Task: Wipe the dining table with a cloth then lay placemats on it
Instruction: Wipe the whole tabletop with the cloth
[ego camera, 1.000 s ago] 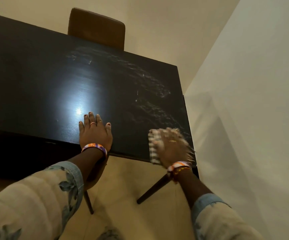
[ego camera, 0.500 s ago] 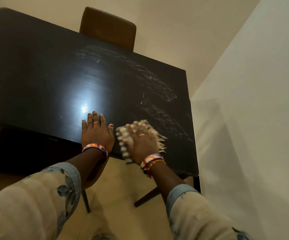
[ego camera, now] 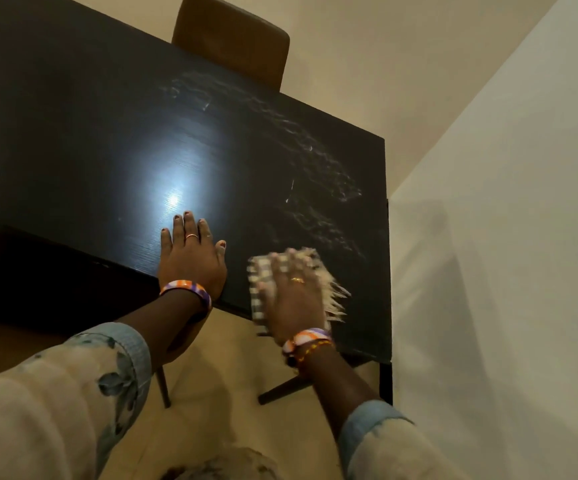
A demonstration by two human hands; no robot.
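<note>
Though blurred, right hand (ego camera: 294, 301) atop cloth (ego camera: 260, 284) at table (ego camera: 107, 133) edge.

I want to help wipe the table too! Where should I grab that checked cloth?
Probably the checked left edge of the cloth, pinched from the near side of the table: it shows bare beside the right hand pressing flat on the middle and seems to reach the table's rim. The fringe on the right is only loose threads.

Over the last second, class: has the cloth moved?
Yes. The cloth slid left, from the right end of the table toward the resting left hand.
</note>
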